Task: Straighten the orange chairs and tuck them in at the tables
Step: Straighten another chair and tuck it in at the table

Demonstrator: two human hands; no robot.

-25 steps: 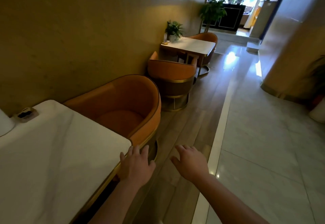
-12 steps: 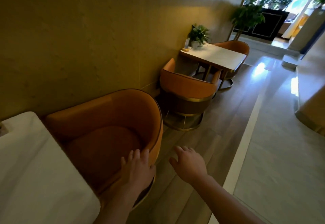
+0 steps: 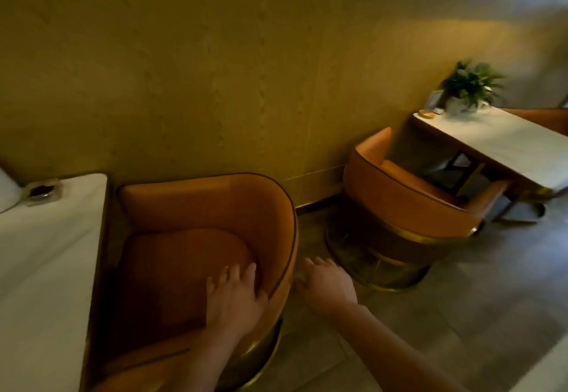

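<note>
An orange tub chair (image 3: 196, 237) on a gold base stands against the white table (image 3: 46, 262) at the left. My left hand (image 3: 235, 296) lies inside the chair's curved back near the rim, fingers straight, thumb hooked over the edge. My right hand (image 3: 327, 282) is at the outside of that back, fingers spread and touching or nearly touching it. A second orange chair (image 3: 405, 197) faces another white table (image 3: 504, 142) at the right, its seat partly under the top. A third orange chair (image 3: 544, 117) shows behind that table.
A yellow-brown wall (image 3: 246, 68) runs close behind both tables. A potted plant (image 3: 470, 87) and small items sit on the far table; a glass ashtray (image 3: 41, 191) sits on the near one. Wood floor (image 3: 461, 314) lies open to the right.
The view has swung left and down toward the near chair. Both hands have moved forward: the left now lies inside the chair back, the right has reached its outer side.
</note>
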